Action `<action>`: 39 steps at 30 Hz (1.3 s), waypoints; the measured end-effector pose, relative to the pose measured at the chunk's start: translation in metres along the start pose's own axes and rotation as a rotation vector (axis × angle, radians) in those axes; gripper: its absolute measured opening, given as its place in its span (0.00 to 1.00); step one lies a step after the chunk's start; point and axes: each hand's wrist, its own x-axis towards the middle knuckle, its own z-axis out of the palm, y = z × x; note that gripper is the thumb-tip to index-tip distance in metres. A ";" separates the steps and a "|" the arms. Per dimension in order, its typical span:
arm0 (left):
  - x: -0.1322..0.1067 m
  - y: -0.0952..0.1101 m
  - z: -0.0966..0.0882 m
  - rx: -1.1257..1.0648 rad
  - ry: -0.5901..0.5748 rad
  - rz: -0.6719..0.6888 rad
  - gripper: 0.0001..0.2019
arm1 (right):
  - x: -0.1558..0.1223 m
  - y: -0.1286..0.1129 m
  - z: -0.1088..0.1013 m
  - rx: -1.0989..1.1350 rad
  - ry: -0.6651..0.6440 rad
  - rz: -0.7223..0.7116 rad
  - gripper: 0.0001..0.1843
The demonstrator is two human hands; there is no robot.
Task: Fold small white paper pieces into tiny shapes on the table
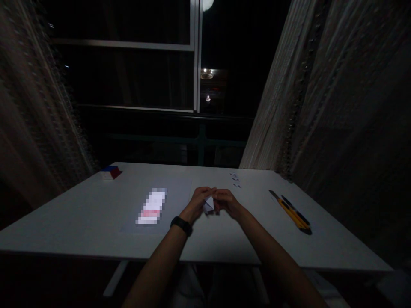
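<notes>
A small piece of folded white paper (209, 204) is held between my two hands, just above the table. My left hand (199, 198) has its fingers closed on the paper's left side, and a dark band circles that wrist. On the other side, my right hand (226, 199) pinches the paper with bent fingers. The two hands meet at the fingertips. Dim light hides the finer folds and some of the fingers.
Left of my hands, a lit phone (152, 206), its screen blurred, rests on a pale sheet (181, 192). A coloured cube (111, 172) sits at the far left. To the right lie a yellow utility knife (290, 212) and a black pen (295, 206). Small dark marks (236, 179) show beyond my hands.
</notes>
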 end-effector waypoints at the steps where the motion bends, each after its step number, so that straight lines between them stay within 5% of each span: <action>1: -0.001 0.001 0.001 0.017 0.009 -0.004 0.16 | 0.000 0.001 0.000 -0.006 -0.001 -0.002 0.13; 12: 0.005 -0.001 0.002 0.235 0.195 0.196 0.19 | 0.006 0.004 0.003 -0.080 0.063 -0.074 0.15; 19: 0.010 -0.001 -0.003 0.322 0.278 0.313 0.14 | 0.010 0.003 0.004 -0.083 0.221 -0.060 0.18; 33: 0.009 -0.009 -0.004 0.128 0.139 -0.038 0.21 | 0.011 -0.001 -0.011 -0.009 0.322 -0.062 0.12; 39: 0.008 -0.010 -0.005 0.081 0.157 0.082 0.17 | 0.013 0.002 -0.015 -0.044 0.298 -0.112 0.12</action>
